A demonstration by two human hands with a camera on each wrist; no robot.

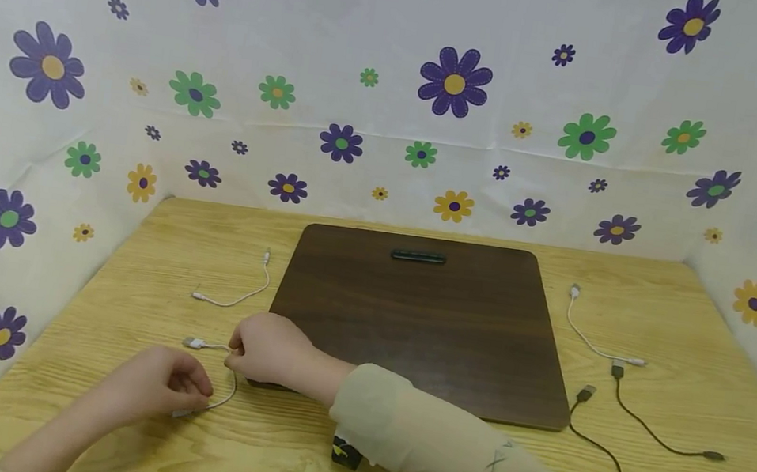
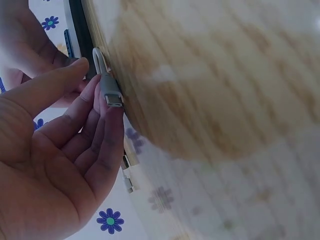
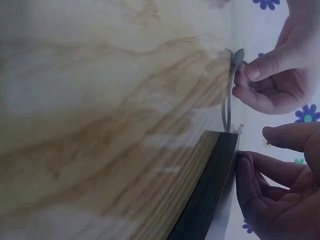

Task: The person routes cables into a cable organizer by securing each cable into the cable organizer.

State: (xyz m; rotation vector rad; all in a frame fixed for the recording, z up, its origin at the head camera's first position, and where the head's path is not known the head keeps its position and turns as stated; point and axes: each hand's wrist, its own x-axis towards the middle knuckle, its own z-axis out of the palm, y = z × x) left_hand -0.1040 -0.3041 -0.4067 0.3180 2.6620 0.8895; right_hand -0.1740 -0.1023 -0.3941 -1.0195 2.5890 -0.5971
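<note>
A short white USB cable lies curved on the table by the board's front left corner. Its larger plug points left; the small plug at the other end rests against the fingertips of my left hand. In the left wrist view, that thumb stands apart from the plug. My right hand is over the dark brown board's left front corner, close to the cord. A gap shows between its thumb and fingers in the right wrist view; whether they touch the cord I cannot tell.
Another white cable lies behind my hands. To the board's right are a third white cable and two black cables. A small black item sits partly under the right sleeve. Flowered cloth surrounds the table.
</note>
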